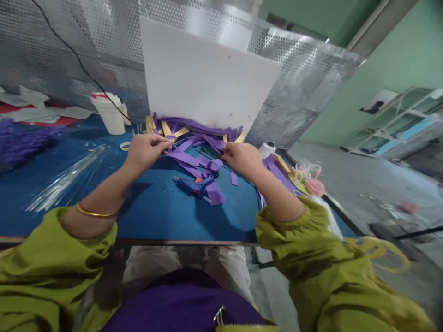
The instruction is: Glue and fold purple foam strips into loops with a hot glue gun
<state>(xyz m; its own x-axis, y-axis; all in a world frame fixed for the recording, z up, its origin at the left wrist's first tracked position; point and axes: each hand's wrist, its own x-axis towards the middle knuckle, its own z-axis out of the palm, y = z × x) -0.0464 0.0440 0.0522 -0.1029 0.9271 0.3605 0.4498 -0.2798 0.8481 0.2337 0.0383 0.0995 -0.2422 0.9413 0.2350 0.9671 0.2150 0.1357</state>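
Note:
My left hand [148, 150] is closed in a pinch over the back of the blue table, its fingertips at a purple ribbon [185, 158]. Across from it, my right hand [242, 158] has its fingers curled together where another stretch of purple ribbon [211, 142] ends. Exactly what lies between the right fingertips is partly hidden. Thin dark green stems [209, 152] run beneath the right hand. In front of both hands a blue hot glue gun [194, 186] lies on its side, beside loose ribbon pieces [215, 193]. Yellow ribbon strips [182, 132] lie behind the left fingertips.
A white board [207, 74] leans against perforated metal sheeting. Clear thin strands [69, 177], a purple fuzzy bundle [24, 140] and a white cup-like container [109, 113] occupy the left. Right, a white spool [267, 150] and pink-and-white loops [313, 182] lie near the table edge.

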